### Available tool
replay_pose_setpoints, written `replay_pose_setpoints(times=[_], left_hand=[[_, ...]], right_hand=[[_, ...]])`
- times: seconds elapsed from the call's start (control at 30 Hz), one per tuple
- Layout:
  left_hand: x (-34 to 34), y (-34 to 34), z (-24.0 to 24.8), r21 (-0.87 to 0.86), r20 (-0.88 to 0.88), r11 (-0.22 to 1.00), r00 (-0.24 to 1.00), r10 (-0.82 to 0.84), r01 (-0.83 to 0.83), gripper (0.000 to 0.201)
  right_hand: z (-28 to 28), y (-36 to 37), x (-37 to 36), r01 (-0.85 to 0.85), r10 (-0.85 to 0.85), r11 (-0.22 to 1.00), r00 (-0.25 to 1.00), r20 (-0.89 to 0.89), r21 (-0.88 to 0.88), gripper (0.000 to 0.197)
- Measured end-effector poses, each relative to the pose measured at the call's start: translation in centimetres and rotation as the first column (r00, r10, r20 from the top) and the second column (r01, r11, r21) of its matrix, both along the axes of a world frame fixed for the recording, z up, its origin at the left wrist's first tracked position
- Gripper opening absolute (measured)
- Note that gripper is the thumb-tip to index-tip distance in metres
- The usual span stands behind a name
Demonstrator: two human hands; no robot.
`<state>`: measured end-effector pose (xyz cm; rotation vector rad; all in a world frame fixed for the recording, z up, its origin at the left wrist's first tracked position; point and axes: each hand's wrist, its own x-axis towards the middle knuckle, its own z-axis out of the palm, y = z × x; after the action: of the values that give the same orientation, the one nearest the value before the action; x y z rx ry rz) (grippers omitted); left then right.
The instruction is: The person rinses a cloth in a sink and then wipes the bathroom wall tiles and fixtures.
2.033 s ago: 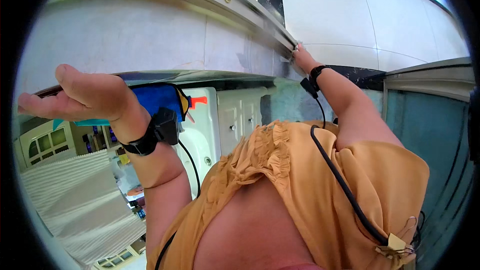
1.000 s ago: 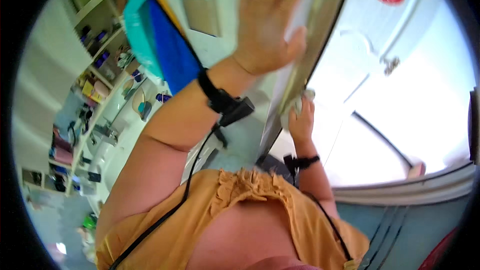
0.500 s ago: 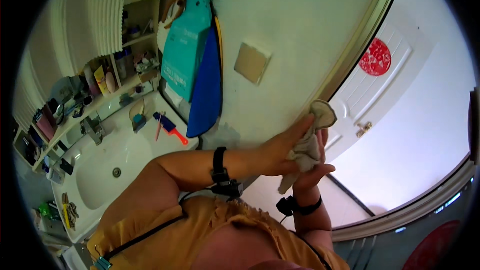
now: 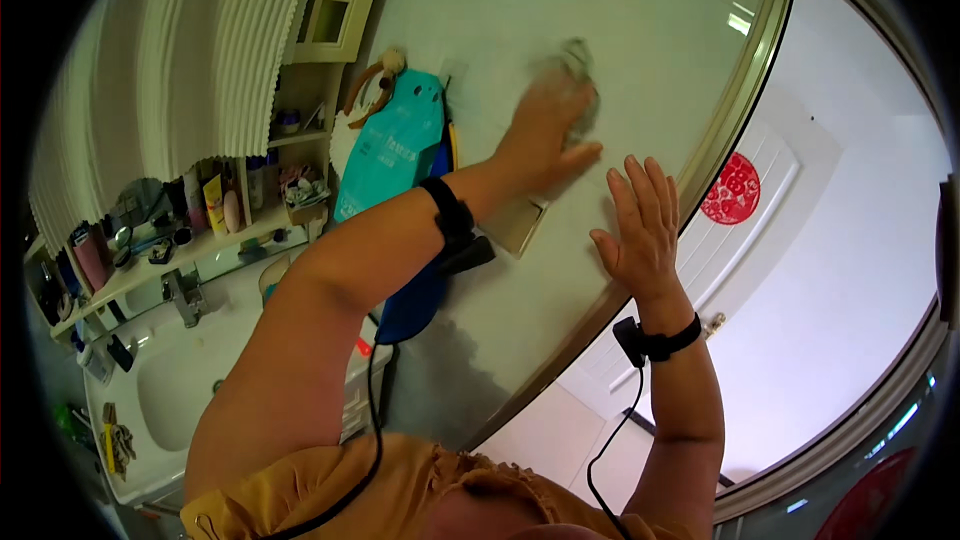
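Note:
My left hand (image 4: 548,125) is up against the pale wall (image 4: 660,60), pressing a greyish cloth (image 4: 577,58) to it. The cloth and fingertips are smeared by motion, and the palm hides part of the cloth. Lower and to the right, my right hand (image 4: 645,225) is open with its fingers stretched upward, holding nothing. It is by the wall next to the door frame; I cannot tell whether it touches the wall. Below my left wrist, a square wall plate (image 4: 515,228) is partly covered by the hand and arm.
Left of my hand hang a turquoise bag (image 4: 390,155) and a blue bag (image 4: 418,302). A white washbasin (image 4: 165,380) and shelves with toiletries (image 4: 215,202) stand further left. To the right are a metal door frame (image 4: 755,80) and a white door (image 4: 770,175) with a red round decoration (image 4: 732,188).
My hands have come apart. The left carried the cloth up onto the wall, while the right let go of it and rose with open fingers. The view has shifted.

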<state>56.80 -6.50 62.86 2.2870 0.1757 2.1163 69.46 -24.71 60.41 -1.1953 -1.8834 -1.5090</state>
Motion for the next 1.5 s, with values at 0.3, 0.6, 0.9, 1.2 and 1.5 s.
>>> replay_pose_setpoints(times=[0.3,0.6,0.9,1.2,1.5], left_hand=[[4.0,-1.9,9.8,0.635,-0.057,0.767,0.996,-0.071,0.091,0.035],[-1.0,15.3,20.5,0.401,0.265,0.794,0.888,0.377,-0.457,0.04],[-8.3,34.6,11.8,-0.168,0.041,0.673,0.677,0.734,-0.72,0.026],[-5.8,28.8,22.6,0.041,-0.084,0.638,0.633,0.769,-0.769,0.029],[4.7,-0.9,21.4,0.695,0.046,0.718,0.999,0.002,-0.033,0.028]], right_hand=[[1.6,2.2,-1.3,-0.167,0.176,0.983,0.976,-0.128,0.082,0.073],[2.5,2.8,-0.3,0.046,-0.052,0.997,0.994,0.091,0.069,0.08],[2.3,2.9,-0.3,0.043,-0.054,0.996,0.989,0.139,0.079,0.077],[2.4,3.2,-0.5,0.06,-0.068,0.997,0.988,0.137,0.057,0.072],[3.5,2.4,-2.3,-0.058,0.065,0.992,0.996,0.058,-0.114,0.047]])
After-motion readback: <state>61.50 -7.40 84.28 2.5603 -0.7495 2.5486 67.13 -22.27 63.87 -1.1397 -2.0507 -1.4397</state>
